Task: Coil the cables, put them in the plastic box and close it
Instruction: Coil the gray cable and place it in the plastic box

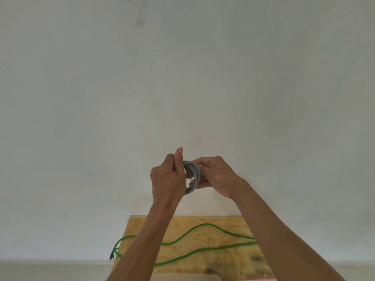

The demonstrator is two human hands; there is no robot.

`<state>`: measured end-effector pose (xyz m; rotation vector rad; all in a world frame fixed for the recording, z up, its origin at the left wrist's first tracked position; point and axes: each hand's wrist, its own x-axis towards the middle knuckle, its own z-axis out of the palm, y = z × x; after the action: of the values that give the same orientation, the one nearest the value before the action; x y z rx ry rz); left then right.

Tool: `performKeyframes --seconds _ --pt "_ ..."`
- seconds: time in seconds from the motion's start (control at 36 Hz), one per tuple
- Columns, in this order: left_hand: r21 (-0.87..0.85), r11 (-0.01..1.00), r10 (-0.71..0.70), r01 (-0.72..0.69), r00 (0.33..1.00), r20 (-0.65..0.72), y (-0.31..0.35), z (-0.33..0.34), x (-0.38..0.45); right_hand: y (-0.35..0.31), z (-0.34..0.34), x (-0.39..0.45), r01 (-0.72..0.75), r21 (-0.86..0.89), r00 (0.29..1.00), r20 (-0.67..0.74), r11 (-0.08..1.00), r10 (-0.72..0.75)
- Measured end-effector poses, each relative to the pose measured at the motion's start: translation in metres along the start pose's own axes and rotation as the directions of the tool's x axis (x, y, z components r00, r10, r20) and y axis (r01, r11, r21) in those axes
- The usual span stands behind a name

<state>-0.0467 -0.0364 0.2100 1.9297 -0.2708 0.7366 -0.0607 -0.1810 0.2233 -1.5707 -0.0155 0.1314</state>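
We count two cables: one grey round cable (192, 177) wound into a small tight coil, gripped by our left hand (168, 179) and right hand (218, 176) above the plywood table (213, 258), and one loose green cable (203, 250) snaking across it.

Coiled grey cable (192, 177); uncoiled green cable (203, 240)

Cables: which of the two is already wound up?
The grey cable, held up as a small coil between the left hand and the right hand. The green cable lies uncoiled in loose waves across the wooden table.
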Motion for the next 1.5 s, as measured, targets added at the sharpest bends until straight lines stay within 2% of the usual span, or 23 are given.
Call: performKeyframes --seconds 0.17,0.33,0.53,0.72,0.89,0.97,1.08,1.22,1.31,1.39,1.44,1.5 --pt "0.079 0.997 -0.001 0.0 1.0 0.014 0.001 -0.005 0.006 0.002 0.007 -0.003 -0.032 0.03 0.999 0.037 0.999 0.031" --pt "0.137 0.99 -0.018 0.019 1.0 -0.009 -0.008 -0.012 0.013 0.004 0.005 -0.011 -0.089 0.23 0.982 0.181 0.969 0.047" --pt "0.15 0.989 -0.016 0.018 1.0 -0.017 -0.008 -0.011 0.013 0.003 0.019 -0.008 0.046 0.299 0.988 0.126 0.953 -0.087" --pt "0.167 0.986 0.017 -0.02 1.0 0.023 -0.009 -0.012 0.017 0.005 0.023 -0.01 0.035 0.415 0.977 0.179 0.909 -0.119" --pt "0.13 0.991 -0.048 0.038 0.996 0.071 -0.009 -0.011 0.012 0.006 0.022 -0.016 0.024 0.426 0.971 0.204 0.904 -0.122" --pt "0.199 0.979 -0.061 0.039 0.992 0.108 -0.012 -0.012 0.012 0.009 0.02 -0.02 0.049 0.351 0.973 0.196 0.935 -0.124" --pt "0.269 0.958 -0.143 0.098 0.978 0.155 -0.011 -0.013 0.011 0.004 0.019 -0.026 0.126 0.068 0.982 0.136 0.99 -0.134" --pt "0.321 0.937 -0.202 0.141 0.965 0.165 -0.006 -0.016 0.01 0.001 0.026 -0.033 0.285 -0.246 0.956 0.001 0.926 -0.294" --pt "0.318 0.936 -0.217 0.153 0.96 0.176 -0.002 -0.016 0.01 0.013 0.037 -0.036 0.425 -0.416 0.87 -0.059 0.804 -0.49" --pt "0.282 0.945 -0.222 0.168 0.96 0.173 -0.002 -0.014 0.01 0.026 0.041 -0.033 0.539 -0.564 0.703 -0.108 0.625 -0.703" --pt "0.264 0.952 -0.203 0.155 0.965 0.165 -0.004 -0.014 0.01 0.035 0.041 -0.029 0.56 -0.643 0.6 -0.12 0.522 -0.791" --pt "0.238 0.963 -0.165 0.123 0.972 0.166 -0.004 -0.013 0.009 0.039 0.044 -0.027 0.552 -0.67 0.545 -0.161 0.497 -0.823"
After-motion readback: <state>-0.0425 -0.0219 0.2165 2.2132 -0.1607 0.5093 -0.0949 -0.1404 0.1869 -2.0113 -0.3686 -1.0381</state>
